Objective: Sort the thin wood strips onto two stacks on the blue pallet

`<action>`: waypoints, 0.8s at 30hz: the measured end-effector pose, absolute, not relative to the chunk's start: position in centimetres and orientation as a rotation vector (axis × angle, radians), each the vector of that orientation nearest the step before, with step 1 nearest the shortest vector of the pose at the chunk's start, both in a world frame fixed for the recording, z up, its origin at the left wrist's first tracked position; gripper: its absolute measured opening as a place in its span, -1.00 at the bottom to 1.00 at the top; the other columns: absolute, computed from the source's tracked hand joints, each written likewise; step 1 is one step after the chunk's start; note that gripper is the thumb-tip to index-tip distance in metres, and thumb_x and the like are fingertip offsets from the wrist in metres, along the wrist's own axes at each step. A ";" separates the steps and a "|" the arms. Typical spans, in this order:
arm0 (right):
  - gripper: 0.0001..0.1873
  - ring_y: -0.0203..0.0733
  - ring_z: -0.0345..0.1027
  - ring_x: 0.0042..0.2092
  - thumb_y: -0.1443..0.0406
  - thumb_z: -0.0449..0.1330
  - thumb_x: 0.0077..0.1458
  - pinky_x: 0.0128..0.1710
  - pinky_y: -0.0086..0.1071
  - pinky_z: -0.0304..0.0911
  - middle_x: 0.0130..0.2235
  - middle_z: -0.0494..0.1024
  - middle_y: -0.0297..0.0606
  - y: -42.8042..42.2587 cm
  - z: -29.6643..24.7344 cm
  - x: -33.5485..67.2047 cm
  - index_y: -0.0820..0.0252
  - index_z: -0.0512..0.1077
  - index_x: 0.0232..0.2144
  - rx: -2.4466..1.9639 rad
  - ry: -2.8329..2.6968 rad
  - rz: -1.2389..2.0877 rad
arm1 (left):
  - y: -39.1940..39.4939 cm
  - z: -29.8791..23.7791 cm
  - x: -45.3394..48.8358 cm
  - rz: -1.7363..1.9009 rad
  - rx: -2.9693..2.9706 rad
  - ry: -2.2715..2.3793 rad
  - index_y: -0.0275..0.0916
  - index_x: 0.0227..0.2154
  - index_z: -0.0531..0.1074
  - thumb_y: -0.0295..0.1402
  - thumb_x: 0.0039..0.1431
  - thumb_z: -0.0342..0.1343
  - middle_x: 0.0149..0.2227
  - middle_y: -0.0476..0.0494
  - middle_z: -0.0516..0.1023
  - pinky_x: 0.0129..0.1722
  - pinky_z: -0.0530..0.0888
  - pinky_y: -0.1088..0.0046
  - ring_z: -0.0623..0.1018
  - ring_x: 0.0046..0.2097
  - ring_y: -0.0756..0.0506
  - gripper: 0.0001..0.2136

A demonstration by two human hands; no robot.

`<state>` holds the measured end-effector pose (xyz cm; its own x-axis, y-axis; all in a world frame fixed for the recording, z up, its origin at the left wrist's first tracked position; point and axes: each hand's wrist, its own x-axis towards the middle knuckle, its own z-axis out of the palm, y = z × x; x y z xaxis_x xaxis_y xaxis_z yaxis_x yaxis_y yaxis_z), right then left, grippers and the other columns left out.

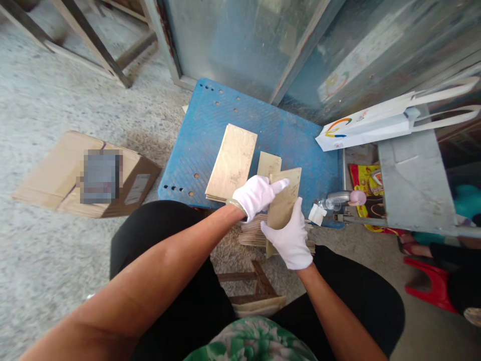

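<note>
A thin pale wooden board point(282, 200) with dark specks is tilted in front of me. My right hand point(291, 238), in a white glove, grips its right and lower edges, the thumb on one side and the fingers along the other. My left hand point(257, 194), also white-gloved, lies at the board's left edge. Its index finger stretches across the board's face; the other fingers are curled, and what they hold, if anything, is hidden. Just behind is a shorter board point(269, 163). A stack of similar boards point(232, 160) lies further left.
The boards rest on a blue plastic table point(214, 108). More stacked boards point(252, 233) sit below my hands. A small bottle point(336, 200), white paper point(317, 214) and a white bag point(368, 123) are at right. A cardboard box point(48, 170) stands left, a red stool point(428, 283) right.
</note>
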<state>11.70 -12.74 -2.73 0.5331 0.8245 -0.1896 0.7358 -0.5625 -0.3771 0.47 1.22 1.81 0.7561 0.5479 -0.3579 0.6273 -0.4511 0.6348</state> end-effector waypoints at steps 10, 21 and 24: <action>0.36 0.21 0.22 0.16 -0.12 0.31 -0.28 0.11 -0.13 0.19 0.14 0.30 0.25 -2.4 -5.8 16.3 0.54 -0.24 0.31 -2.777 -1.104 0.766 | 0.2 2.3 -0.7 -0.180 2.007 1.081 -0.40 -0.15 0.45 -0.12 0.24 -0.11 -0.24 -0.36 0.58 -0.20 0.47 0.29 0.58 -0.18 -0.25 -0.57; 0.44 0.27 0.20 0.16 -0.11 0.35 -0.38 0.08 -0.07 0.23 0.12 0.28 0.37 3.1 -13.1 15.3 0.62 -0.25 0.29 -2.985 -0.994 0.743 | -3.3 0.7 -0.7 -0.497 2.255 0.546 -0.44 -0.23 0.55 -0.44 -0.07 0.21 -0.27 -0.49 0.57 -0.28 0.50 0.11 0.58 -0.23 -0.37 -0.71; 0.45 0.28 0.20 0.16 -0.10 0.38 -0.41 0.07 -0.06 0.23 0.12 0.27 0.38 3.6 -13.8 14.5 0.58 -0.25 0.29 -2.993 -0.957 0.716 | -3.3 1.2 -0.8 -0.462 2.303 0.567 -0.47 -0.29 0.55 -0.46 -0.07 0.19 -0.36 -0.49 0.55 -0.43 0.49 0.15 0.57 -0.36 -0.34 -0.76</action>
<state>14.51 3.57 -13.81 0.7255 0.5326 -0.4359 0.5686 -0.8207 -0.0563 -0.84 -3.27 1.16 0.8398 0.2643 -0.4742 0.5178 -0.6523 0.5534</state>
